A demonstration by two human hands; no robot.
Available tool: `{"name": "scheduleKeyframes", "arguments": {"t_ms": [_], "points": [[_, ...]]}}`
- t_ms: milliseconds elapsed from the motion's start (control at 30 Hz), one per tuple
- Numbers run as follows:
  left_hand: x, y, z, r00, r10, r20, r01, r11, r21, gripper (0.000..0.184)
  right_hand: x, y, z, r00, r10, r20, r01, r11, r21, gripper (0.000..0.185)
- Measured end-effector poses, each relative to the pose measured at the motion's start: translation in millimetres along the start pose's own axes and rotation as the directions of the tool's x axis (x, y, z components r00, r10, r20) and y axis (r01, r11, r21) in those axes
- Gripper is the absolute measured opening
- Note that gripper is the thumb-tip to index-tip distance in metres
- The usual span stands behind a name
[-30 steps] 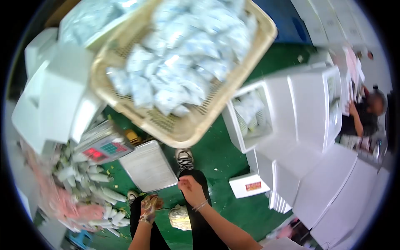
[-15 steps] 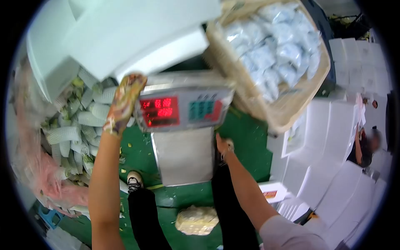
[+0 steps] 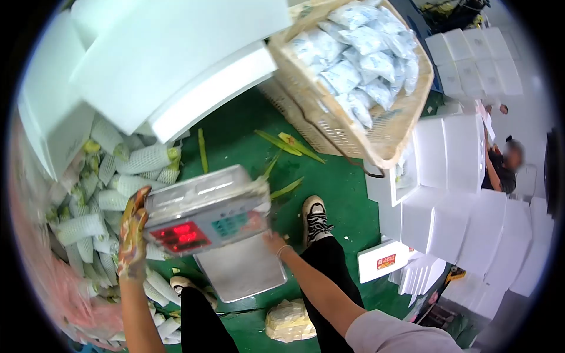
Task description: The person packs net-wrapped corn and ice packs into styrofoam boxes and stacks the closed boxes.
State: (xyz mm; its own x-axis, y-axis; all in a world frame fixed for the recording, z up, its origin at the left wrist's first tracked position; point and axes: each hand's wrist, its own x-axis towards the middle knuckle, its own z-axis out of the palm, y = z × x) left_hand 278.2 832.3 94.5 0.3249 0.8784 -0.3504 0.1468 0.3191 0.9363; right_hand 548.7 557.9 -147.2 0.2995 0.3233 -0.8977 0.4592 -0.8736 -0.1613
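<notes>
Head view: the scale [image 3: 218,235] is slanting between both hands over the green floor [image 3: 229,141]; I cannot tell whether its base is touching down.
Bare right hand [image 3: 275,243]: this hand is meeting the right end of the casing [image 3: 203,194]; blur is hiding the fingertips, so I cannot tell whether they are closing. If they are barely holding, that end could be dropping toward the right shoe [image 3: 318,222].
Gloved left hand [image 3: 133,235]: fingers are curling against the left end, apparently gripping it. The patterned glove could be sliding on smooth casing, since its hold is sitting so far to one side.
Platform [image 3: 242,270]: a flat, dull silver plate is pointing toward the legs [image 3: 332,265], looking bare. Pulling only on the casing could be straining their link, which is not showing clearly.
Display [image 3: 186,236]: red digits are glowing but smearing past reading, with a teal keypad [image 3: 229,225] sitting to their right on pale grey.
Netted vegetables [image 3: 112,200]: these are crowding near the glove; a leftward swing could be bruising them.
Fallen leaves [image 3: 287,188]: green strips are lying just beyond the scale; a foot landing there could be slipping.
Crate [image 3: 301,112]: farther off, it is holding heaped white pouches [image 3: 376,65].
</notes>
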Motion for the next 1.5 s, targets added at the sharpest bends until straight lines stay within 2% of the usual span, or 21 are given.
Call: {"name": "scheduleKeyframes", "arguments": {"t_ms": [67,100,200,267,300,400,467,533,600,633,667,700,800,900,967,1033,1100,1200,1333,1400,1500], "points": [[1.9,-24.5,-17.5,0.987,-0.042,-0.154,0.015,0.985,-0.172,0.041,-53.5,-21.5,-27.3,0.954,-0.207,-0.219,0.204,0.978,-0.034,0.053],[11.7,19.7,2.5,0.963,0.146,-0.228,-0.028,0.891,0.454,0.041,-81.2,-32.3,-56.0,0.82,-0.394,-0.416,0.429,0.903,-0.011,0.05],[49.1,112.1,90.6,0.842,0.539,-0.024,-0.327,0.546,0.771,0.025,-164.0,-106.3,-222.4,0.523,-0.482,-0.703,0.679,0.734,0.002,0.043],[92.5,117.4,136.1,0.826,0.434,0.361,-0.563,0.59,0.578,0.02,-167.1,-121.3,-301.4,0.208,-0.412,-0.887,0.597,0.772,-0.219,0.046],[119.5,92.0,155.6,0.883,0.183,0.432,-0.411,0.748,0.521,0.022,-164.4,-127.5,-331.2,0.175,-0.402,-0.899,0.467,0.838,-0.284,0.046],[201.3,23.8,203.7,0.787,-0.124,0.604,-0.109,0.936,0.334,0.034,-115.7,-112.4,-371.4,0.652,-0.513,-0.558,0.36,0.857,-0.368,0.047],[219.6,38.7,246.1,0.843,-0.272,0.464,0.297,0.955,0.018,0.043,-94.9,-108.4,-374.6,0.583,-0.532,-0.614,0.394,0.846,-0.359,0.037],[222.5,70.1,285.3,0.9,-0.32,0.296,0.416,0.83,-0.371,0.035,-91.0,-98.0,-375.4,0.611,-0.526,-0.591,0.419,0.849,-0.323,0.04],[231.0,16.1,305.4,0.989,-0.076,0.125,0.101,0.973,-0.207,0.031,-110.2,-93.3,-374.1,0.336,-0.498,-0.8,0.44,0.834,-0.335,0.049],[233.9,-0.8,320.2,0.994,0.064,-0.084,-0.023,0.907,0.42,0.029,-130.8,-100.1,-376.6,0.14,-0.436,-0.889,0.382,0.852,-0.358,0.052],[243.6,-31.4,332.3,0.952,0.275,-0.136,-0.167,0.837,0.521,0.036,-125.7,-81.0,-366.0,0.131,-0.146,-0.981,0.47,0.88,-0.069,0.052],[261.7,-75.4,338.3,0.966,0.216,-0.139,-0.148,0.91,0.388,0.038,-115.8,-57.7,-358.7,0.155,0.166,-0.974,0.544,0.808,0.224,0.052],[269.3,-82.3,304.5,0.992,0.081,0.093,-0.096,0.981,0.17,0.054,-78.8,-25.7,-370.5,0.841,0.381,-0.383,0.49,-0.238,0.839,0.049],[265.0,-47.3,259.2,0.975,0.037,0.219,-0.058,0.994,0.09,0.064,-40.9,-19.2,-366.0,0.725,0.4,-0.56,0.611,0.0,0.792,0.044],[248.1,-21.2,242.6,0.986,0.109,0.129,-0.159,0.855,0.493,0.067,-43.5,-13.3,-357.5,0.721,0.409,-0.559,0.61,0.007,0.793,0.042],[230.9,48.6,236.6,0.952,0.256,0.168,-0.215,0.166,0.962,0.068,-42.1,-20.9,-365.1,0.73,0.45,-0.514,0.574,0.005,0.819,0.038],[251.7,32.3,185.7,0.928,0.368,0.057,-0.197,0.357,0.913,0.064,-53.7,-22.2,-372.6,0.783,0.395,-0.48,0.508,0.038,0.861,0.04],[231.3,156.7,191.4,0.948,0.318,0.016,-0.021,0.01,1.0,0.064,-45.7,-15.1,-371.1,0.749,0.431,-0.504,0.517,0.096,0.85,0.037],[217.7,205.0,158.3,0.775,0.568,0.278,-0.273,-0.096,0.957,0.064,-48.5,-30.4,-374.4,0.709,0.509,-0.488,0.523,0.084,0.848,0.035],[205.4,225.5,157.9,0.883,0.441,0.161,-0.149,-0.063,0.987,0.061,-51.0,-39.9,-375.0,0.705,0.533,-0.468,0.521,0.059,0.851,0.035],[196.9,236.5,148.1,0.803,0.576,0.156,-0.224,0.048,0.973,0.046,-53.9,-70.9,-356.9,0.731,0.55,-0.403,0.517,-0.063,0.854,0.035]]}}
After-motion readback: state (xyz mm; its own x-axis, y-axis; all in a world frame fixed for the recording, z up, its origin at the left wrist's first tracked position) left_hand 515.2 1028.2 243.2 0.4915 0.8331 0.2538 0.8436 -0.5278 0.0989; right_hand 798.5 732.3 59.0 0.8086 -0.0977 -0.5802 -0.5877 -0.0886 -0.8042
